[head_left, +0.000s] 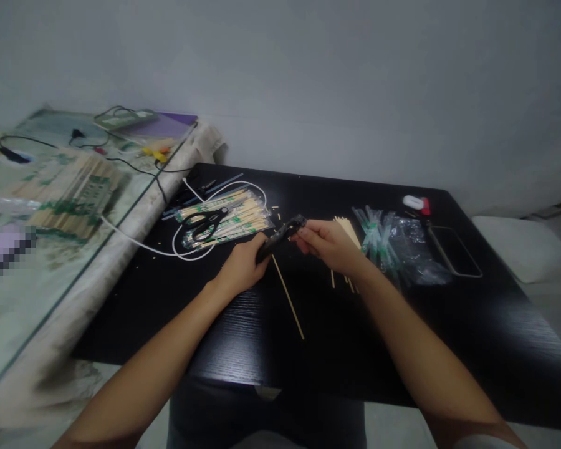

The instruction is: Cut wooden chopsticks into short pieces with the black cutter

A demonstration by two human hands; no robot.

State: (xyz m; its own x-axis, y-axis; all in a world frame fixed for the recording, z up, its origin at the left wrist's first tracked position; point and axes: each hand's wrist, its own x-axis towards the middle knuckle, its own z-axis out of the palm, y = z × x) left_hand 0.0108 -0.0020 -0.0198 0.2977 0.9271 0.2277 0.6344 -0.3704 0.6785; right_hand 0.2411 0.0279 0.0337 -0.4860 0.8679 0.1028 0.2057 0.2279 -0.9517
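Observation:
Both my hands meet over the middle of a black table (472, 349). My left hand (243, 265) is closed round the lower end of a dark, narrow tool (280, 236). My right hand (325, 243) is closed in a pinch at the tool's upper end. A bare bamboo stick (288, 297) lies on the table just below my hands. Loose bamboo sticks (348, 232) lie behind my right hand.
Black scissors (206, 224) rest on wrapped chopstick packs (236, 218), ringed by a white cable (177, 249). Empty clear wrappers (393, 243), a phone (453, 249) and a small white-and-red object (417, 202) lie right. A glass-topped table (51, 206) stands left.

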